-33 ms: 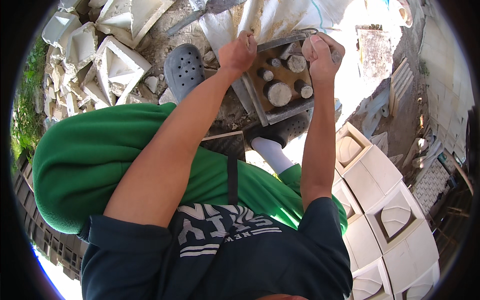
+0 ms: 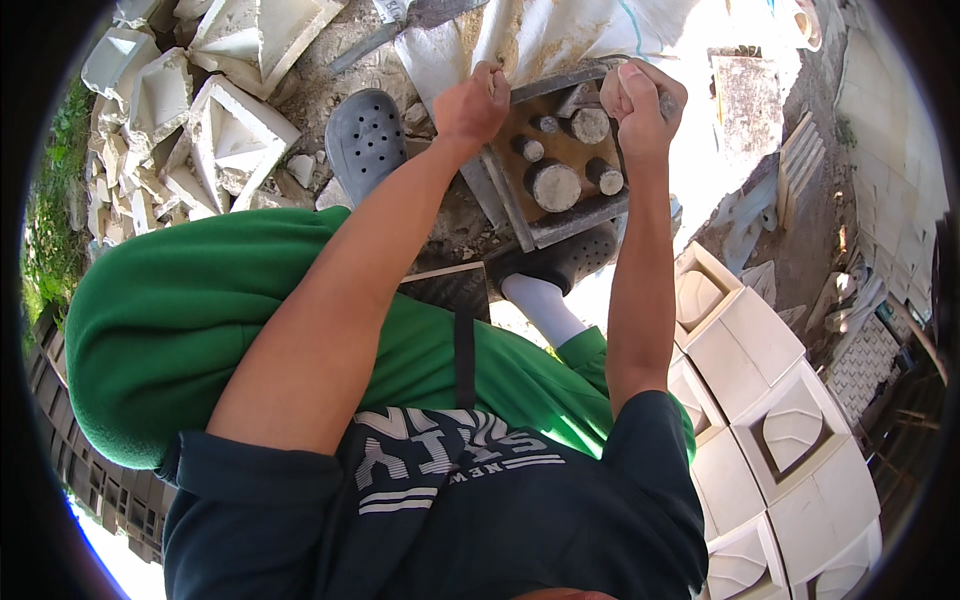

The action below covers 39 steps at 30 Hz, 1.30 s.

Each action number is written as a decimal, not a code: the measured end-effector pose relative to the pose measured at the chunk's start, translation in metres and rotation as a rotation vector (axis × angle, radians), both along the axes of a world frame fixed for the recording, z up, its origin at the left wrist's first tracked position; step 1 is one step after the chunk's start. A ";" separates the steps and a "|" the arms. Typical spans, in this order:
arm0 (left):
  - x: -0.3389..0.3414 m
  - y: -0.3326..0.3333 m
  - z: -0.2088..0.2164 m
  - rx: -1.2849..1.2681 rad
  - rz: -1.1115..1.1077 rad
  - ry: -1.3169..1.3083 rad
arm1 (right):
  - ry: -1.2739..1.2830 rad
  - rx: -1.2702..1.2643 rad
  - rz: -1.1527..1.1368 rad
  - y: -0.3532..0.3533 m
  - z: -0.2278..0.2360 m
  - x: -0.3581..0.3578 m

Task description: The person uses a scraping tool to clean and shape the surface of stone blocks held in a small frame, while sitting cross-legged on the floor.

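Note:
A box-shaped mould (image 2: 580, 232) with a grey frame stands tilted in front of me, between my two hands. Its brown inner face (image 2: 516, 180) carries several round grey cylinders (image 2: 556, 188) of different sizes. My left hand (image 2: 472, 106) is closed in a fist at the frame's far left corner. On the far right side, my right hand (image 2: 645, 105) is closed at the frame too, thumb on top. Exactly which part each set of fingers grips is hidden. A thin wire loop (image 2: 612, 60) shows beside the right hand.
Broken white moulded blocks (image 2: 235, 130) are heaped at the far left. Cream blocks with leaf-shaped recesses (image 2: 795, 430) stand stacked at right. My shoes, one a grey clog (image 2: 366, 140), flank the mould. A white sheet (image 2: 590, 35) lies beyond, near a weathered board (image 2: 747, 105).
Almost nothing differs. Both hands and the mould appear shifted very slightly left in view, along with the surroundings; both hands stay closed.

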<state>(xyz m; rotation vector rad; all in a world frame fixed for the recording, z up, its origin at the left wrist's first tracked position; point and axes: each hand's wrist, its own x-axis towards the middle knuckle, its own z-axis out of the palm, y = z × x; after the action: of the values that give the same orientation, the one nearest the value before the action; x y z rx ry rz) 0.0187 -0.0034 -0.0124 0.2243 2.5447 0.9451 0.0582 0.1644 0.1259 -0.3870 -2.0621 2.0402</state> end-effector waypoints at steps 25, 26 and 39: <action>0.000 -0.005 -0.009 0.039 0.012 0.096 | 0.107 0.051 -0.183 -0.022 0.018 0.033; 0.000 -0.004 -0.008 0.039 0.010 0.095 | 0.134 0.042 -0.188 -0.025 0.029 0.038; 0.000 0.000 -0.004 -0.038 -0.012 0.072 | 0.048 0.141 -0.250 -0.031 0.006 0.068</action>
<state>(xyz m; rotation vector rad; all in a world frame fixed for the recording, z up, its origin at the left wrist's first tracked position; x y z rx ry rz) 0.0189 -0.0037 -0.0163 0.2668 2.6211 0.8981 0.1260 0.1332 0.1317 -0.5342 -2.0007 1.7341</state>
